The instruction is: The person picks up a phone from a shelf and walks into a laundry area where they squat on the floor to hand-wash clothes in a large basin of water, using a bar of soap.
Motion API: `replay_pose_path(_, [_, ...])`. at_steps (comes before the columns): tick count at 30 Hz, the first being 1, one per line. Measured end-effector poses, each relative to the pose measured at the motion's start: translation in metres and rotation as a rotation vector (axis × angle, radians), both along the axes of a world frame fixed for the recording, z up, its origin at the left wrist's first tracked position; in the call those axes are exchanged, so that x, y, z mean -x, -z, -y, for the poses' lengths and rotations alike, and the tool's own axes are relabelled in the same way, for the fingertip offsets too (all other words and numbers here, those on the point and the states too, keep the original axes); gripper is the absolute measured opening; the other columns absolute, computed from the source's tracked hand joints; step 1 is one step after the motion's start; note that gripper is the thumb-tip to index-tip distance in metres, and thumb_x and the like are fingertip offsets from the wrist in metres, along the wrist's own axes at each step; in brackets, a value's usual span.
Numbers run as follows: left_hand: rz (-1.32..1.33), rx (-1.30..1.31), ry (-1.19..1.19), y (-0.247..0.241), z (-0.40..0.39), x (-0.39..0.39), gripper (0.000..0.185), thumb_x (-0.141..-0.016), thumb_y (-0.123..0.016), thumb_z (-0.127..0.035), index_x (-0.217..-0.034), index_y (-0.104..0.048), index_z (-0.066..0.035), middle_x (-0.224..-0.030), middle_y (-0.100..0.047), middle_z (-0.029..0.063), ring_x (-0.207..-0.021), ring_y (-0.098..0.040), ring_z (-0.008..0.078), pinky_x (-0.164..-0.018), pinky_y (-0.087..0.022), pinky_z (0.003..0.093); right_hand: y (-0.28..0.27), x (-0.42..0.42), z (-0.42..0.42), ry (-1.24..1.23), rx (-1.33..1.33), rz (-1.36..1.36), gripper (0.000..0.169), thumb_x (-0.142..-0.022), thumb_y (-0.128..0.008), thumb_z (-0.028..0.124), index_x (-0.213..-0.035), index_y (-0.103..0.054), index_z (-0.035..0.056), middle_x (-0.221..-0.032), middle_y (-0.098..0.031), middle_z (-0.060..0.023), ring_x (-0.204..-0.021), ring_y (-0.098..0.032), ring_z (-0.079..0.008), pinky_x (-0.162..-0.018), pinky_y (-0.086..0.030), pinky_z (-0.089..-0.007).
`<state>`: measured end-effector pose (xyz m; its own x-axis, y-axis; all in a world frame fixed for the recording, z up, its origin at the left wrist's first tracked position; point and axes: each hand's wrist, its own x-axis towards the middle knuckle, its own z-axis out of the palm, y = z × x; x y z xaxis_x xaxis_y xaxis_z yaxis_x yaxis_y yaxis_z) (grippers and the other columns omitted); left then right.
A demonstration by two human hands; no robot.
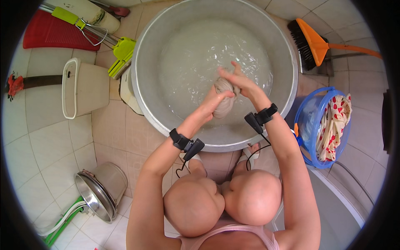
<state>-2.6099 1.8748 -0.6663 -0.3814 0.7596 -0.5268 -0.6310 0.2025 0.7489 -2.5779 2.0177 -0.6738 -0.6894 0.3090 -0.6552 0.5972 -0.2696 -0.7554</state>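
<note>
A large round metal basin (147, 93) with cloudy water in it stands before me. Over the water, near the basin's centre, my left hand (215, 100) is closed round a bunched, twisted beige cloth (223, 107), its thumb across the front. My right hand (239, 79) is at the cloth's upper right side with its fingers spread; whether its palm grips part of the cloth is hidden. A black strap with a small device sits on each forearm near the wrist.
A blue bucket (346, 140) holding red-spotted cloth stands right of the basin. An orange broom (312, 42) and a dustpan are at the upper right. Left are a green squeeze mop (125, 48), a beige bin (93, 87) and a metal bowl (95, 197) against a bucket.
</note>
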Motion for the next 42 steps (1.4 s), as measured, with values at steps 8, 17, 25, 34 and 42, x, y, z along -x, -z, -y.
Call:
replay_pose_path(8, [1.159, -0.557, -0.130, -0.023, 0.001, 0.012, 0.050, -0.089, -0.046, -0.036, -0.127, -0.040, -0.005, -0.114, -0.049, 0.0248, -0.064, -0.047, 0.0190, -0.055, -0.043, 0.0276, -0.016, -0.027, 0.003, 0.189, 1.065, -0.789, 0.079, -0.080, -0.051, 0.061, -0.139, -0.029, 0.0129, -0.139, -0.031, -0.0186, -0.119, -0.043, -0.0322, -0.095, -0.043, -0.0433])
replay_pose_path(17, [0.594, -0.244, -0.092, -0.054, 0.000, 0.004, 0.051, -0.085, -0.060, -0.031, -0.125, -0.042, -0.004, -0.111, -0.052, 0.0164, -0.079, -0.053, 0.0172, -0.069, -0.046, 0.0305, -0.025, -0.027, -0.010, 0.307, 0.492, -0.330, 0.034, -0.078, -0.068, 0.026, -0.100, -0.050, 0.0062, -0.083, -0.054, -0.0053, -0.074, -0.055, -0.0155, -0.058, -0.049, -0.0319])
replay_pose_path(25, [-0.219, 0.057, 0.014, -0.012, -0.004, -0.025, 0.044, -0.073, -0.068, -0.018, -0.110, -0.051, 0.000, -0.092, -0.060, 0.0077, -0.080, -0.057, 0.0141, -0.069, -0.047, 0.0302, -0.023, -0.009, 0.003, 0.134, 0.220, -0.192, 0.022, -0.072, -0.062, 0.009, -0.091, -0.053, 0.0038, -0.074, -0.053, -0.0039, -0.062, -0.052, -0.0154, -0.052, -0.044, -0.0318])
replay_pose_path(34, [-0.976, 0.544, 0.302, 0.022, -0.005, -0.029, 0.053, -0.063, -0.068, -0.019, -0.100, -0.046, 0.013, -0.074, -0.061, 0.0284, -0.071, -0.062, 0.0419, -0.063, -0.051, 0.0436, 0.033, -0.009, 0.025, -0.091, -0.669, 0.083, 0.022, -0.069, -0.062, 0.017, -0.083, -0.059, 0.0003, -0.074, -0.063, -0.0180, -0.069, -0.063, -0.0281, -0.063, -0.050, -0.0366])
replay_pose_path(42, [-0.905, 0.435, 0.396, 0.010, -0.004, -0.025, 0.067, -0.067, -0.070, -0.024, -0.112, -0.037, 0.012, -0.082, -0.061, 0.0294, -0.075, -0.063, 0.0413, -0.067, -0.051, 0.0436, 0.017, -0.025, 0.020, 0.005, -0.664, 0.047, 0.040, -0.068, -0.065, 0.019, -0.102, -0.054, 0.0018, -0.086, -0.063, -0.0195, -0.080, -0.062, -0.0295, -0.074, -0.048, -0.0359])
